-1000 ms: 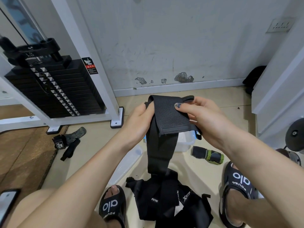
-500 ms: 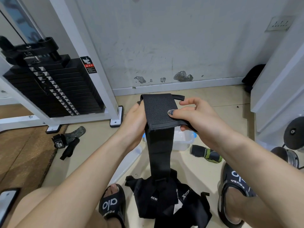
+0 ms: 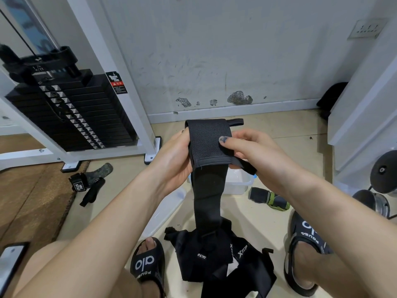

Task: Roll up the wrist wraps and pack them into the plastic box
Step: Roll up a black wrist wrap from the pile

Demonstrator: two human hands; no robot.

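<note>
1. Left hand (image 3: 171, 160) clasps the wrist wrap (image 3: 208, 143) from its left edge.
2. Right hand (image 3: 255, 151) pinches it, thumb on top; rolling barely begun, the tail hangs to the floor pile (image 3: 217, 257).
3. Plastic box (image 3: 238, 183) behind looks unpacked.

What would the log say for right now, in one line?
step: rolling | left hand: grips wrist wrap | right hand: pinches it | plastic box: floor

Wrap (image 3: 208, 147): black, top end folded over, tail hanging to the floor pile (image 3: 217, 261) of black wraps. Box (image 3: 239, 182): clear plastic, on floor behind the hanging wrap.
</note>
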